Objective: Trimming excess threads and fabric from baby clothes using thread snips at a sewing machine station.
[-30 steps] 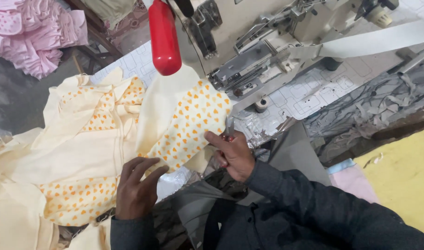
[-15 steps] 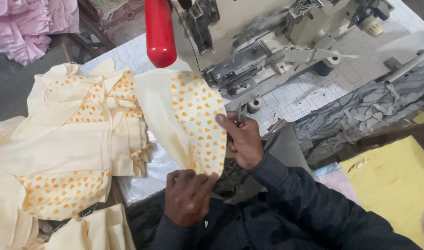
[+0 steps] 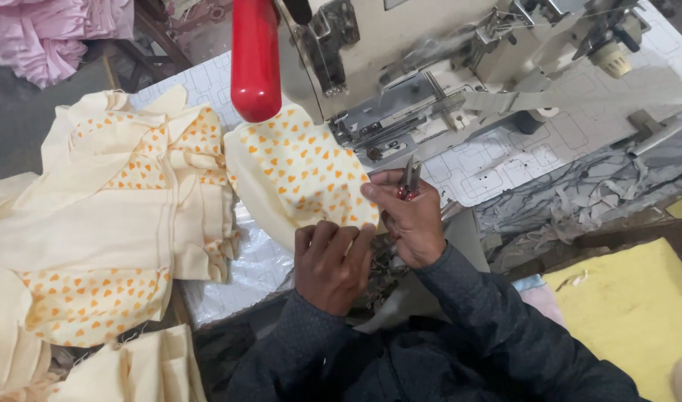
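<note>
softly draped: a cream fabric piece with orange hearts (image 3: 300, 175) lies on the sewing-machine table (image 3: 504, 160), just below the machine.
left hand (image 3: 330, 264) pinches its near edge, right hand (image 3: 408, 219) grips small red-handled snips (image 3: 409, 182) beside it; the cloth looks light, limp, best held at the edges; its long axis runs from far left to near right.

A garment sewing workshop: an industrial sewing machine (image 3: 430, 82) stands on a patterned worktable (image 3: 504, 160), stacks of cut cream and orange-heart fabric pieces (image 3: 117, 216) lie at left, pink cloth (image 3: 58, 33) is heaped far left, and grey offcuts (image 3: 579, 197) gather at right.
</note>
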